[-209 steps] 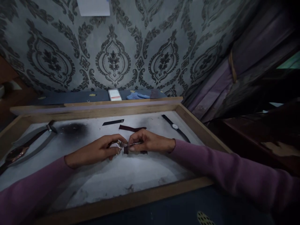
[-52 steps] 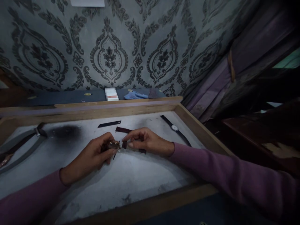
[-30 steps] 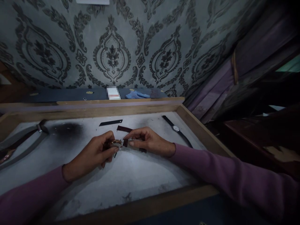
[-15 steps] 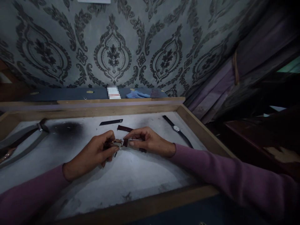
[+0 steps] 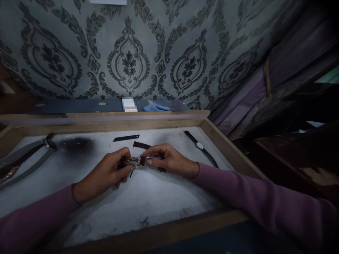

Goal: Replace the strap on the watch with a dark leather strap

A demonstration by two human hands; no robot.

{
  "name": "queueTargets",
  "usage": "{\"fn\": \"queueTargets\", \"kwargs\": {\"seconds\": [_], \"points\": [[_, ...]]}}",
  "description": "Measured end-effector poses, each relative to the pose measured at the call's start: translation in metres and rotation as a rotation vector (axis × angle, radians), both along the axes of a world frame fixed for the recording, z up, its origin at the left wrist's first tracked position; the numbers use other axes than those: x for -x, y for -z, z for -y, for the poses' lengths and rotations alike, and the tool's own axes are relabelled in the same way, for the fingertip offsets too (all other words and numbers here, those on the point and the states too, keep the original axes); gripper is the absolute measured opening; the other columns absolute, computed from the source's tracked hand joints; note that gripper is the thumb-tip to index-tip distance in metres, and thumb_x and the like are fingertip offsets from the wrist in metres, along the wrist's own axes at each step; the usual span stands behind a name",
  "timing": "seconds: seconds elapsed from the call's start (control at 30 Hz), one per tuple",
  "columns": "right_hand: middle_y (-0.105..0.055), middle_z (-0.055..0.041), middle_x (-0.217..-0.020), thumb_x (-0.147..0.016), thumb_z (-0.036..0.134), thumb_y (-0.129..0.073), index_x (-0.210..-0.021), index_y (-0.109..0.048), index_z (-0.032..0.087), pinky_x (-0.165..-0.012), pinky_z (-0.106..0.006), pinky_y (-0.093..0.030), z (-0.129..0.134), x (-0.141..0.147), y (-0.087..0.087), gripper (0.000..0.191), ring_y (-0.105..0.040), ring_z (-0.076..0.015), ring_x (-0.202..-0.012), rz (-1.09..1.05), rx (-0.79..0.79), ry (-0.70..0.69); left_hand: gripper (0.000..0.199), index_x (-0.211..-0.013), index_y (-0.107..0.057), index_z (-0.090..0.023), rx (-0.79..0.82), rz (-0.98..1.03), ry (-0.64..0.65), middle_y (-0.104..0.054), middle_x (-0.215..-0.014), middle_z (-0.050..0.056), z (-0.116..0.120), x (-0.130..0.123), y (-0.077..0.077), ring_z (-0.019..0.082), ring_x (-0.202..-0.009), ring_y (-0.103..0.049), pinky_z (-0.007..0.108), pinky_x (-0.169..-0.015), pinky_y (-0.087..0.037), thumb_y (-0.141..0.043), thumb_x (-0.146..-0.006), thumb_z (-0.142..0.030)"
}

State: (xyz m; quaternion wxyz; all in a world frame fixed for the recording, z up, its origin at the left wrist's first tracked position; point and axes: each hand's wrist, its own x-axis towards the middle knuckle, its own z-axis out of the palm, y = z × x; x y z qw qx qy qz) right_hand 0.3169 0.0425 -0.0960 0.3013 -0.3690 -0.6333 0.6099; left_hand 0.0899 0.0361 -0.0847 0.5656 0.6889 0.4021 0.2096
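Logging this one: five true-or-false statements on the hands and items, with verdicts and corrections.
1. The left hand holds a watch case. True.
2. The right hand is empty. False: the right hand holds a brown strap piece.
3. A white-dialled wristwatch lies inside the tray. True.
4. The black blade lies right of that wristwatch. False: the black blade lies to its left.
5. The blue cloth lies beyond the tray's far edge. True.

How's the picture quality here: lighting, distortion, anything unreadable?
Head view: dim overall, nearly black at right beyond the curtain; the outer edges look wide-angle stretched; the white pack is pixelated; details of the watch case in the left hand are too small and dark to read.
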Motion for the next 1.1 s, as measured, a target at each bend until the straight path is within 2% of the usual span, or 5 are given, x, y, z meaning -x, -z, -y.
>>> {"fn": "queueTargets", "kwargs": {"seconds": [0.53, 1.1], "points": [[-0.048, 0.0062, -0.058, -0.081, 0.035, -0.068, -0.101, -0.067, 0.011, -0.044, -0.019, -0.026, 0.0010, 0.0012, -0.0015, 0.031, -0.036, -0.0051, -0.048, 0.009, -0.021, 0.000, 0.018, -0.076, -0.038, -0.021, -0.008, -0.022, 0.009, -0.048, -0.058, -0.007, 0.0001, 0.0009, -0.0030, 0.008, -0.049, -0.049, 0.013, -0.036, -0.039, -0.054, -0.084, -0.028], [-0.057, 0.0015, -0.068, -0.080, 0.037, -0.068, -0.102, -0.068, 0.011, -0.047, -0.020, -0.027, -0.0001, -0.0001, 0.0013, 0.034, -0.036, -0.0054, -0.051, 0.027, -0.043, -0.005, 0.019, -0.076, -0.039, -0.021, -0.007, -0.016, 0.006, -0.049, -0.057, -0.007, -0.0004, 0.0003, -0.0026, 0.008, -0.048, -0.049, 0.013, -0.035, -0.039, -0.055, -0.083, -0.029]]}}
